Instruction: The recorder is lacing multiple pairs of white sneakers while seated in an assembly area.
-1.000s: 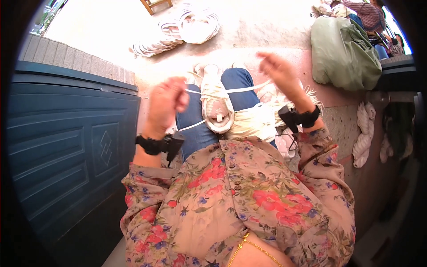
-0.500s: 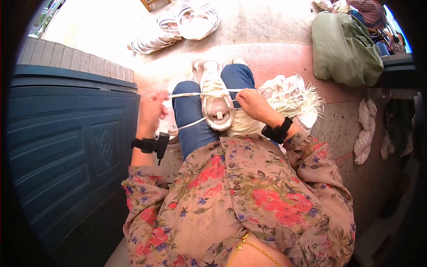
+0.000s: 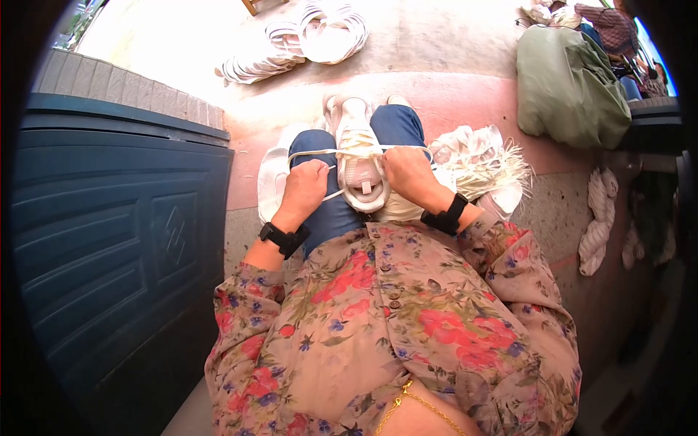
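Observation:
A white lace-up sneaker (image 3: 361, 178) lies between my knees, heel toward me and toe pointing away. Its cream shoelace (image 3: 311, 152) arcs over my left thigh in a slack loop. My left hand (image 3: 304, 189) is closed just left of the shoe, pinching the lace, with a short end poking out toward the shoe. On the other side, my right hand (image 3: 411, 174) is bent closed against the eyelet edge, with lace at its fingers; the fingertips are partly hidden. More lace curves out beyond the right hand.
Right of my legs sits a pile of white shoes (image 3: 465, 149) with a bunch of cream laces (image 3: 502, 171). Another white shoe part (image 3: 270, 182) is by my left knee. A dark blue panel (image 3: 123, 211) stands left, a green sack (image 3: 571, 83) far right, lace bundles (image 3: 331, 36) ahead.
My left hand has come in from the far left to beside the shoe. The lace, pulled straight before, now hangs in a loose loop. My right hand has moved slightly toward the shoe.

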`<state>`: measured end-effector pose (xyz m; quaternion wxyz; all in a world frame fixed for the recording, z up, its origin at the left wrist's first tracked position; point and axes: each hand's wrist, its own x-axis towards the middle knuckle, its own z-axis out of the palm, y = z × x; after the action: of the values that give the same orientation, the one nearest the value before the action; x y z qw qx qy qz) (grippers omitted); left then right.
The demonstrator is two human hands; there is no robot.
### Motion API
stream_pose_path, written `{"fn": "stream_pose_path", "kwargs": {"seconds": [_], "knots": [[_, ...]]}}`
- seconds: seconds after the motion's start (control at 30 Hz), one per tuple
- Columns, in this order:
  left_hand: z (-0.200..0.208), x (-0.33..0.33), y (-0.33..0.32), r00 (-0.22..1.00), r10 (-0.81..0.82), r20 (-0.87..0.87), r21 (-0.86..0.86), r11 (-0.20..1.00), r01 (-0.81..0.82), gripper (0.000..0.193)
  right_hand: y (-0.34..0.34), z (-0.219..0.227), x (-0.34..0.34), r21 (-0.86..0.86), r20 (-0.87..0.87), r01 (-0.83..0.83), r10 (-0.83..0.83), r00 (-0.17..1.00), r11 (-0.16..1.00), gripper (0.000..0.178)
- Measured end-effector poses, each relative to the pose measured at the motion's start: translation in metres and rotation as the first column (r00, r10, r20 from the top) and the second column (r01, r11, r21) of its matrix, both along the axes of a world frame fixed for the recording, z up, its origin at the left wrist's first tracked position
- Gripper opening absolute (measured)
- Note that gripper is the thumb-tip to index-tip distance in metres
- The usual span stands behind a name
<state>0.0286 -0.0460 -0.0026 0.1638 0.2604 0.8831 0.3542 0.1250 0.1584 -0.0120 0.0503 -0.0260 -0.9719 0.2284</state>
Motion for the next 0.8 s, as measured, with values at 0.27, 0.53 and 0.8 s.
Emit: {"fn": "stream_pose_path", "kwargs": {"seconds": [0.27, 0.53, 0.8], "knots": [[-0.004, 0.003, 0.009, 0.952, -0.182, -0.248, -0.173, 0.975, 0.141, 0.010, 0.003, 0.000, 0.001, 0.002, -0.122, 0.023, -0.023, 0.992, 1.000, 0.014], [0.022, 0.001, 0.019, 0.852, -0.408, -0.327, -0.412, 0.873, 0.261, 0.008, 0.004, 0.007, 0.003, 0.093, -0.116, 0.023, -0.012, 0.993, 0.995, 0.017], [0.007, 0.004, 0.022, 0.872, -0.342, -0.350, -0.269, 0.929, 0.256, 0.007, 0.003, 0.003, 0.004, 0.167, -0.072, -0.032, 0.044, 0.996, 0.985, 0.022]]}}
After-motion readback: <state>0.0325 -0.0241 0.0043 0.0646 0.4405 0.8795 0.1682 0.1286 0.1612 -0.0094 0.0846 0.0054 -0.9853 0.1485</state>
